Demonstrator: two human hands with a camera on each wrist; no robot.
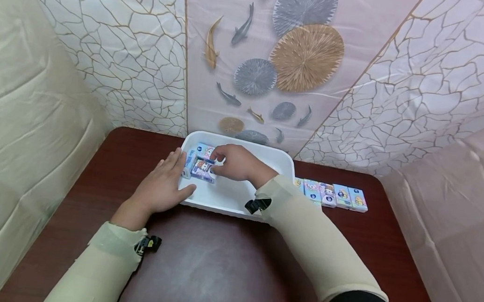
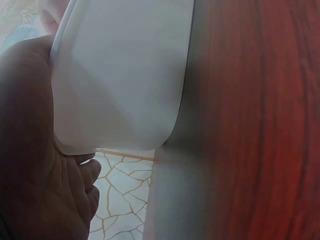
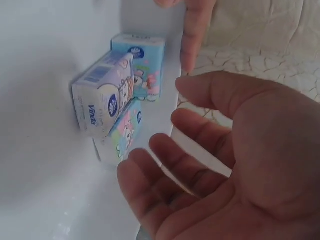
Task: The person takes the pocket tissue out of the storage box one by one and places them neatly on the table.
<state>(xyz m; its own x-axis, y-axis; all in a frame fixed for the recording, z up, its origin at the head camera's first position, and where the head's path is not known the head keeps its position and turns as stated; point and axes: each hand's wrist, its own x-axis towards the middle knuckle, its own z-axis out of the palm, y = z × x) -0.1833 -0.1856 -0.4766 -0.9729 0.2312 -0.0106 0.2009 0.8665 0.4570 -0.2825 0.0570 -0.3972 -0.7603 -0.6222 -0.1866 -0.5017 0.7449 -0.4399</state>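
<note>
Three small tissue packs lie in the left end of a white tray (image 1: 239,195). The purple pack (image 1: 203,169) rests nearest my right hand (image 1: 238,164), against a blue pack (image 3: 150,60) and a blue-and-pink pack (image 3: 128,132). In the right wrist view, that hand's fingers are loosely bent, with a gap between thumb and fingers and nothing held. My left hand (image 1: 159,185) lies along the tray's left rim, its fingers extended. From the left wrist view, its palm touches the tray's outer wall (image 2: 120,75).
A row of several tissue packs (image 1: 342,196) lies on the dark red table (image 1: 386,254) right of the tray, partly behind my right forearm. A patterned cloth wall (image 1: 147,60) rises behind the tray, and pale cloth hangs at both sides.
</note>
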